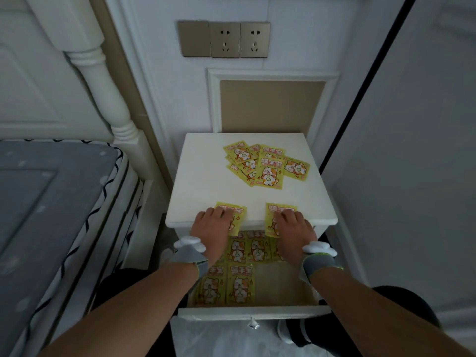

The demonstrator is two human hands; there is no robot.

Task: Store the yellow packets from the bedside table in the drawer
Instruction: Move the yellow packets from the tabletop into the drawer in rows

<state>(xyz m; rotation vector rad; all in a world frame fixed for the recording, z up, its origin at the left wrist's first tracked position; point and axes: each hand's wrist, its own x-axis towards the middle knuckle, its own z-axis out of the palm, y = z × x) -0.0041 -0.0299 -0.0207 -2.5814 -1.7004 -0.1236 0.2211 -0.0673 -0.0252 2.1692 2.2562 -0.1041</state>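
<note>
Forearms reach in from the bottom of the view, each with a grey strap and a white tracker at the wrist, over the open drawer (253,309), which is pulled out toward the person with its small knob (253,324) at the front. Stored packets (240,286) already lie flat in rows on the drawer floor, mostly at its left and back, while the right front part shows bare lining; laying them flat probably keeps the drawer able to close and leaves room for more. Just beyond, at the front edge of the worktop (203,176), the left hand (212,225) presses one packet (233,212) and the right hand (292,226) presses another (277,210). Both hands lie palm down with fingers bent over the packets, and both packets overhang the edge above the drawer. Sliding thin, flat packets to the edge likely makes them easier to lift or drop in than prying them off the surface. Whether a thumb is under either packet cannot be told. Farther back, toward the right rear of the worktop, the pile (265,164) of remaining packets lies loose and overlapping, so the task looks partly done. Behind stands a wall with sockets (239,39), and a bed (51,202) is at the left.
</note>
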